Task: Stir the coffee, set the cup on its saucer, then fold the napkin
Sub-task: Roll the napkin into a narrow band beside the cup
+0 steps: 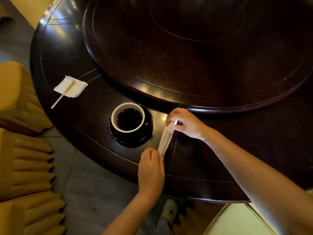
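Observation:
A cup (128, 117) with a white inside and dark outside holds black coffee and stands on its dark saucer (133, 141) near the table's front edge. Just right of the saucer, a white napkin (165, 139) is stretched into a narrow strip, lifted off the table. My right hand (183, 122) pinches its far end. My left hand (151, 170) pinches its near end. A wooden stirrer (63, 94) lies across a second white napkin (71, 89) at the table's left.
The dark round wooden table (84, 133) carries a large raised turntable (194, 53) behind the cup. Yellow skirted chairs (25, 167) stand to the left on a grey tiled floor. A pale chair seat (237, 221) and my shoe (170, 212) show below the table edge.

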`<action>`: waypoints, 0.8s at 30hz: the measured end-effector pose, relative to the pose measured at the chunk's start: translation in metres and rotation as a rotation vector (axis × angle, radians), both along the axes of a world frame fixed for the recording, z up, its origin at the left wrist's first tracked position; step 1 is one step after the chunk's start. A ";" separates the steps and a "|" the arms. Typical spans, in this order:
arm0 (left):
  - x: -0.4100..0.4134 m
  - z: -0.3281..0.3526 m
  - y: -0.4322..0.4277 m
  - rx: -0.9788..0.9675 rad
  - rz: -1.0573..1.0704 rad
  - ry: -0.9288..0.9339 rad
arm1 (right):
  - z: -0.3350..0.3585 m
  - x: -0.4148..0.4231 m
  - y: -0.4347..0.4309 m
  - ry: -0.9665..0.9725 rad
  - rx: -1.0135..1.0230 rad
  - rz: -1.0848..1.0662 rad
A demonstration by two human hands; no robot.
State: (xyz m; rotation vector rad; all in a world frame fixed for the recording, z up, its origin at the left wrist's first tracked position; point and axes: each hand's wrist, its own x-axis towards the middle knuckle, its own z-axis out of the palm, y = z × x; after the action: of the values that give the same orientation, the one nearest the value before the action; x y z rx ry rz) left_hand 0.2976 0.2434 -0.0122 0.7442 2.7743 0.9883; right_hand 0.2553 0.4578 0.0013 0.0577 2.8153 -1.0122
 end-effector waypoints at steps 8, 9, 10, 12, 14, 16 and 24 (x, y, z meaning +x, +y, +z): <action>0.007 -0.017 -0.009 0.033 0.033 -0.117 | -0.008 0.000 -0.010 -0.020 0.043 -0.166; 0.006 -0.016 -0.009 0.041 0.034 -0.113 | -0.008 0.001 -0.010 -0.038 0.082 -0.196; 0.006 -0.017 -0.009 0.047 0.024 -0.106 | -0.007 0.003 -0.010 -0.059 0.131 -0.208; 0.006 -0.016 -0.011 0.068 0.009 -0.116 | -0.003 0.009 -0.007 -0.081 0.279 -0.142; 0.005 -0.017 -0.013 0.081 0.002 -0.122 | -0.001 0.017 0.000 -0.053 0.428 -0.018; 0.004 -0.017 -0.016 0.089 -0.004 -0.132 | 0.001 0.030 0.008 -0.032 0.486 0.031; 0.004 -0.018 -0.022 0.107 -0.034 -0.138 | 0.004 0.041 0.020 -0.248 0.114 -0.352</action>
State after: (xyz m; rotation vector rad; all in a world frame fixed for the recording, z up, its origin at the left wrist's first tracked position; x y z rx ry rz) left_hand 0.3020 0.2213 -0.0305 0.7058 2.6009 1.1434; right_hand 0.2964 0.4779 0.0056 0.6633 2.6801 -0.8342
